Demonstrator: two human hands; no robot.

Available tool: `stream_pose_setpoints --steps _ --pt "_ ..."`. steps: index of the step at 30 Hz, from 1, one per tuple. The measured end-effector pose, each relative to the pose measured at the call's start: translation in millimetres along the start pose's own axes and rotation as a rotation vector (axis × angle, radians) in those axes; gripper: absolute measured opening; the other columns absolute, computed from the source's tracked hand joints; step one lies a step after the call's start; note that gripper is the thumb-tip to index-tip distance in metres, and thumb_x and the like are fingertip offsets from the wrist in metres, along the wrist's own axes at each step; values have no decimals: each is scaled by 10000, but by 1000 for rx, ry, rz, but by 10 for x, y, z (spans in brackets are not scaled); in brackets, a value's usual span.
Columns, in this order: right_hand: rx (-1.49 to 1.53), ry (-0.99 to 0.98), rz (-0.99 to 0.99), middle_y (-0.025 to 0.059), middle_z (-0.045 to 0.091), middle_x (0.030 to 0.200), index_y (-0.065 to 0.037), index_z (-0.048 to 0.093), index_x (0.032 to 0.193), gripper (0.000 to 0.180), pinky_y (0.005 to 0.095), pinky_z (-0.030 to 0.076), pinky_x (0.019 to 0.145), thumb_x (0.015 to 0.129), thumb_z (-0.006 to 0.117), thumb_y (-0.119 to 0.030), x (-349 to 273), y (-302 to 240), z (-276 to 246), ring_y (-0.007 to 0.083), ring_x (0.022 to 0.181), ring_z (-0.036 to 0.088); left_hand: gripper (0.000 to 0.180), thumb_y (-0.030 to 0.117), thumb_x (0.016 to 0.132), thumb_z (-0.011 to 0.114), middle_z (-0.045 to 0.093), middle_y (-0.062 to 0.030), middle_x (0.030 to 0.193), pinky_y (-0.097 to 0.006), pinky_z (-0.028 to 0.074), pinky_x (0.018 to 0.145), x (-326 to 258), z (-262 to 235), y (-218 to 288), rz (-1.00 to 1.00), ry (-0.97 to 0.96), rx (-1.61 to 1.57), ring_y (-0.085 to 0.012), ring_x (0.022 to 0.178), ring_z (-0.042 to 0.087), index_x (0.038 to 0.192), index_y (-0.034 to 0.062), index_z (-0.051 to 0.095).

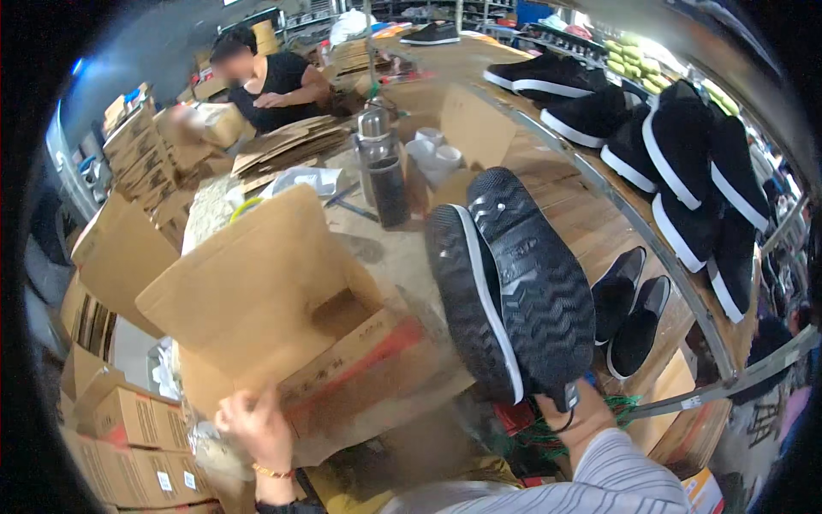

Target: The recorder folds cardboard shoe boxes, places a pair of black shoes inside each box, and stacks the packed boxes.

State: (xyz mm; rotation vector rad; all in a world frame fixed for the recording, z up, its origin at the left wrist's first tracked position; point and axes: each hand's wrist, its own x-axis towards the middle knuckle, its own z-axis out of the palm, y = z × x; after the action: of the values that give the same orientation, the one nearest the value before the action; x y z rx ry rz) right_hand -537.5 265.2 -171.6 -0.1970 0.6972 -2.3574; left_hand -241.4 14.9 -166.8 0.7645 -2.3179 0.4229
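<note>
My right hand (579,416) is closed around the heel end of a pair of black slip-on shoes (522,283), raised over the bench's right part. One shoe shows its black patterned sole, the other its dark upper and white edge strip; a small tag hangs by a loop near my fingers. My left hand (259,431) is beside the front left corner of an open cardboard box (360,364), fingers loosely bent and apart, nothing seen between them. The box's lid flap stands up at the back, and a red stripe crosses its front. Its inside is only partly visible.
More black shoes with white edges line the shelf (685,317) at right; another pair (631,317) sits below its rail. A dark glass bottle (383,176) and white cups (438,154) stand behind the box. Cardboard cartons (141,428) are stacked at left. A co-worker (278,81) sits across.
</note>
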Motion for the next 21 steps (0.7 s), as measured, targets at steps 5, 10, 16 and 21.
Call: stream_pose_setpoints --steps 5,10,16,21 --pt "95 -99 200 82 613 1084 -30 533 1185 399 356 493 787 935 440 -327 -232 493 371 214 911 603 412 82 734 652 566 -117 1076 -438 367 927 -8 -31 435 -154 -75 -395 -286 1012 515 1145 116 650" --pt "103 -153 294 83 609 1100 -32 520 1207 389 356 493 784 930 453 -297 -268 705 662 215 911 604 595 95 838 616 414 -183 1406 -352 278 1090 314 -217 924 -538 -430 -1574 -255 1320 367 1357 -70 376" --pt "-129 -114 190 84 605 1118 -34 504 1234 386 355 493 781 925 468 -261 -91 725 1062 216 912 604 432 35 734 656 622 -160 960 -367 505 713 599 -145 102 -51 225 -726 -314 823 606 1163 42 611" --pt "-1300 -464 -1128 189 594 1067 -14 530 754 129 360 466 791 696 624 53 418 1040 1455 326 928 593 322 13 748 614 642 -122 873 -351 523 665 280 212 22 128 -103 -524 -291 759 633 1061 68 667"
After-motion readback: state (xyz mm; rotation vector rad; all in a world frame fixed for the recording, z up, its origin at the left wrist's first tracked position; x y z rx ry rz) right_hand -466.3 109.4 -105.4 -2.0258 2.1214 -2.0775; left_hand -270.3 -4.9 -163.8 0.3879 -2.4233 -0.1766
